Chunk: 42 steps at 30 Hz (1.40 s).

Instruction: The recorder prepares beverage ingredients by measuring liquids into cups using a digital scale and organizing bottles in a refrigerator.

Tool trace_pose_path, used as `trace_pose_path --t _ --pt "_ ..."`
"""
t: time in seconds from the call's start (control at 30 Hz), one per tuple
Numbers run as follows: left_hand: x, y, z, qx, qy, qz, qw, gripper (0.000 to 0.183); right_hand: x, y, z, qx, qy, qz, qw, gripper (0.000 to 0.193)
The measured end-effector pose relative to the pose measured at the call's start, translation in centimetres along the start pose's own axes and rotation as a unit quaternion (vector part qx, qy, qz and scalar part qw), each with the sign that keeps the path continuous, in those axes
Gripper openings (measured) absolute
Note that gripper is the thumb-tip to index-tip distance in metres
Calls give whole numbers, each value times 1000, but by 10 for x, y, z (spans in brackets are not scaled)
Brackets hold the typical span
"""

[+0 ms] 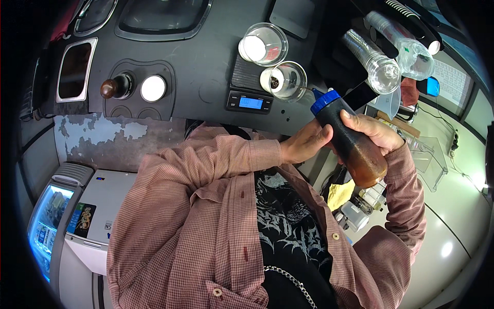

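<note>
Both of my hands are closed round a squeeze bottle (352, 147) with a blue cap and dark brown liquid inside. My right hand (373, 131) wraps its right side, while my left hand (306, 141) grips from the left; some of its fingers are hidden. The bottle is tilted, cap end toward the counter, its nozzle at the rim of a clear plastic cup (294, 81). A little dark liquid shows at the bottom of that cup. Beneath it lies a black digital scale (239, 100) with a lit blue display. A second clear cup (272, 44) stands just behind.
Stacked clear cups (378, 67) lie at the right of the counter. A tamper with a brown knob (109, 88) and a white round piece (153, 88) sit on a dark mat (138, 110) at left. A dark tray (164, 36) is at the back.
</note>
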<state>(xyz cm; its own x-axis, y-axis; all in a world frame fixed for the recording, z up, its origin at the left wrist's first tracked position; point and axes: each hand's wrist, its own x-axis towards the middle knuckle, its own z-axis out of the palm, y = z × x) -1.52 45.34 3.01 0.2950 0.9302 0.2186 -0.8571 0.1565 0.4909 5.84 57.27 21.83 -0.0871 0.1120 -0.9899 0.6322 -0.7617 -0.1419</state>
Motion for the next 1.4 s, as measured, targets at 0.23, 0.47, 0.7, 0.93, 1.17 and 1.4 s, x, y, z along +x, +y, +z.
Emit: trace_pose_path --t 0.23,0.47,0.7,0.93,1.17,1.4 --pt "0 -3 -1 3 -11 -9 1000 90 0 3 -2 -12 4 3 1000 68" --pt "1 -9 -1 11 2 -3 1000 85 -3 -2 3 11 17 29 999 65" --pt "-1 -9 -1 -14 11 -14 1000 80 3 -1 1 39 6 10 999 57" --pt "-1 -7 -1 -23 -17 0 1000 79 2 0 -4 4 -34 17 999 59" --pt "0 -6 0 20 -6 5 1000 82 -2 3 -4 -20 -27 1 999 63" --pt "-1 -5 6 43 25 16 999 79 -1 8 -6 -7 -26 -13 1000 62"
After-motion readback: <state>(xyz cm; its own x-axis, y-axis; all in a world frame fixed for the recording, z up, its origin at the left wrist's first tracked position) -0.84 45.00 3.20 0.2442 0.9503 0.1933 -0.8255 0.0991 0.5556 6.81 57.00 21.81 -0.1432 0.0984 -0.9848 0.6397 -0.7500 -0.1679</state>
